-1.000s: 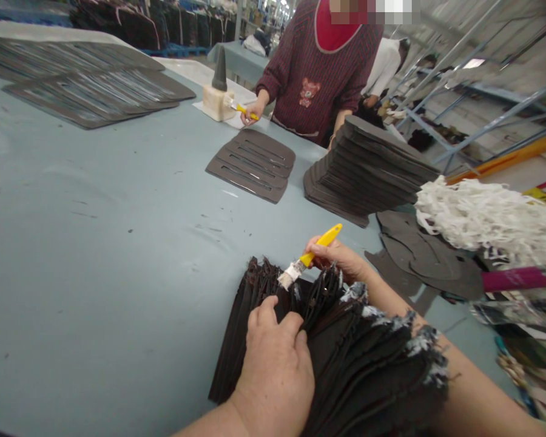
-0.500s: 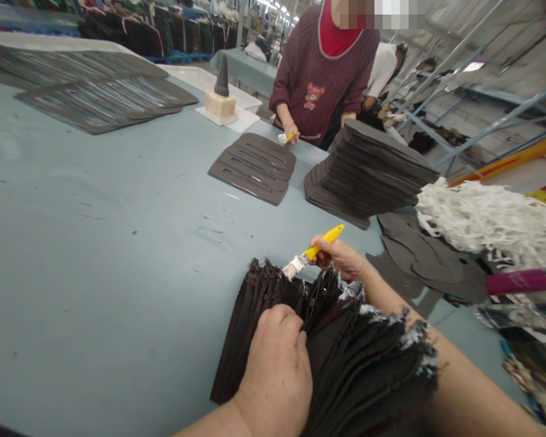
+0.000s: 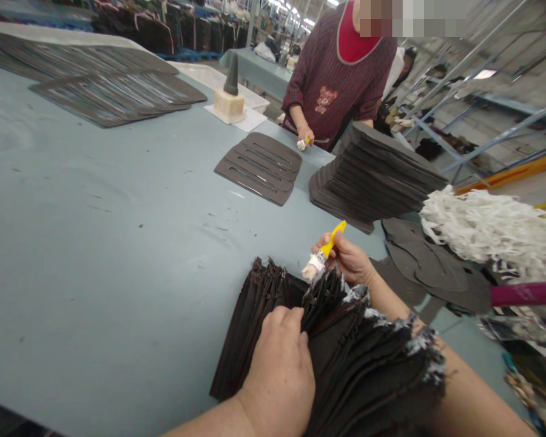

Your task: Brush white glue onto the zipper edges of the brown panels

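Note:
My right hand [image 3: 350,258] grips a paintbrush [image 3: 330,243] by its yellow handle. The brush's bristles, coated in something white, are at the frayed upper edge of a thick bundle of black fabric pieces [image 3: 359,358]. White smears mark the edges along the right part of this bundle; the left part's edges look dark. My left hand [image 3: 282,364] lies over the middle of the bundle, its fingers curled down between the layers, fingertips partly hidden.
Across the blue-grey table [image 3: 118,291] a co-worker [image 3: 341,85] holds another brush [image 3: 304,144]. Slotted dark grey panels [image 3: 259,167] lie nearby, beside a tall stack [image 3: 373,182]. White strips [image 3: 495,230] are heaped at right. A dark cone on a block [image 3: 230,106] stands at the back.
The brush in my right hand has moved right along the fabric edge and tilted more upright. My left hand still holds the bundle. The camera view has shifted slightly.

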The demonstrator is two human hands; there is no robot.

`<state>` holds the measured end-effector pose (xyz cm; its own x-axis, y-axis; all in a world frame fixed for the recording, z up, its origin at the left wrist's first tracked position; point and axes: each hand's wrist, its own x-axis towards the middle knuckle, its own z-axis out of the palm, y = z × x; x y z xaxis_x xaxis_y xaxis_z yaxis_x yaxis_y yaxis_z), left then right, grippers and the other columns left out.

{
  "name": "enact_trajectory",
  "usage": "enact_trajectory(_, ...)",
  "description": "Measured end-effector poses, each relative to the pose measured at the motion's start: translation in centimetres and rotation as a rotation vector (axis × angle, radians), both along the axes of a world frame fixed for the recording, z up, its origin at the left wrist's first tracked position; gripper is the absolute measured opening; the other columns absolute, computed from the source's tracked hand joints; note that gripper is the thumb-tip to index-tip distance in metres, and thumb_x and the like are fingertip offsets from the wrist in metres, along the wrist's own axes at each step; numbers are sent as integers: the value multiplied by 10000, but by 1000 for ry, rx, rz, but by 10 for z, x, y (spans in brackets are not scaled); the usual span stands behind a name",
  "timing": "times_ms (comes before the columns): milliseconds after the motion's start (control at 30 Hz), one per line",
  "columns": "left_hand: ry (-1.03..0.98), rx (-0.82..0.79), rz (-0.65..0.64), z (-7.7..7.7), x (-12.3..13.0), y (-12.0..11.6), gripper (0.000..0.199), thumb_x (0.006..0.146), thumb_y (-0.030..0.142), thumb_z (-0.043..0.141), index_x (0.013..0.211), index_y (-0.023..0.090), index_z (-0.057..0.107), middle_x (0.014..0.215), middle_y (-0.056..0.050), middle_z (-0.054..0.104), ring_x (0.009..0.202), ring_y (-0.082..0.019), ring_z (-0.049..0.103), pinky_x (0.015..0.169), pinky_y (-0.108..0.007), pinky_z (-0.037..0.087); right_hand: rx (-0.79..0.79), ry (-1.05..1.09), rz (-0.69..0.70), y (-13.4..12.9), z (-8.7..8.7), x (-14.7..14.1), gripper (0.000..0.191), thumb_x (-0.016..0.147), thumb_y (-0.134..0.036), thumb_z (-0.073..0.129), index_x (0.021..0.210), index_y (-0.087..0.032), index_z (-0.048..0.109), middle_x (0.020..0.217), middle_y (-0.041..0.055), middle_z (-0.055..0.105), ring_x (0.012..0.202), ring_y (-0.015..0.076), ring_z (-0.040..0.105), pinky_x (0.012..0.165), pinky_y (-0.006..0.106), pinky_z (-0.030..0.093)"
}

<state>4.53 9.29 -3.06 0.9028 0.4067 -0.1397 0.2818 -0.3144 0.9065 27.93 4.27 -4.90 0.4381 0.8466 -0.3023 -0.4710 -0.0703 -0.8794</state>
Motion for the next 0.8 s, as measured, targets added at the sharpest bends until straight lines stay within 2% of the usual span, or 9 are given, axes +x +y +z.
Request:
enact_trajectory(67,11,-3,-10,0,0,1,344,844,116,323,1136,119,505,1076,-107,510,1011,-213,459,943,-373,370,-31,-18,18,0,-4,2,345,713,-540,619,732,-203,552,519,-41,347,534,134,440,498,240,346)
enact_trajectory(133,18,-12,-10,1,0,1,340,843,112,322,1125,120,512,1070,-107,509,1001,-214,459,937,-376,372,-62,-22,114,1,-5,-1,328,738,-506,612,739,-182,564,536,-30,377,548,134,450,513,245,351)
enact_trajectory(267,12,-23,0,1,0,2,345,845,108,316,1127,117,515,1063,-106,512,997,-210,455,940,-372,370,6,50,204,3,-1,-9,366,779,-513,555,646,-172,531,506,-34,321,510,119,403,462,225,315)
enact_trajectory(333,9,-12,3,0,0,1,352,845,112,317,1140,114,509,1069,-109,511,1002,-208,454,945,-368,370,33,90,162,3,1,-8,375,778,-526,545,632,-182,515,491,-44,286,478,110,368,435,216,301)
enact_trajectory(433,34,38,-3,-1,0,0,354,840,116,323,1134,114,520,1082,-116,508,1032,-214,444,965,-378,360,33,86,9,2,-3,0,349,762,-534,567,679,-198,528,491,-51,285,485,109,388,446,214,335)
enact_trajectory(533,77,147,15,-1,0,0,364,827,129,343,1131,125,543,1215,-137,442,1164,-254,360,1019,-428,301,-23,14,-70,1,-10,7,334,749,-529,592,737,-197,558,482,-57,321,497,108,435,497,225,384)
enact_trajectory(633,137,207,26,-1,0,0,390,817,145,362,1161,144,546,1336,-152,339,1254,-300,257,1045,-481,245,-104,-46,53,1,-17,7,308,741,-475,633,791,-174,590,484,-52,389,525,118,496,542,241,406)
enact_trajectory(733,159,203,22,-2,1,2,395,813,150,371,1163,152,555,1350,-167,325,1264,-307,254,1047,-477,245,-131,-38,174,6,-27,5,270,722,-390,682,850,-163,611,510,-42,461,576,130,548,594,252,423)
enact_trajectory(800,143,204,29,-2,2,3,390,813,146,370,1149,149,567,1332,-170,350,1254,-294,279,1051,-455,251,-128,-16,199,9,-37,6,277,693,-371,710,854,-165,617,512,-44,479,579,128,555,612,259,432)
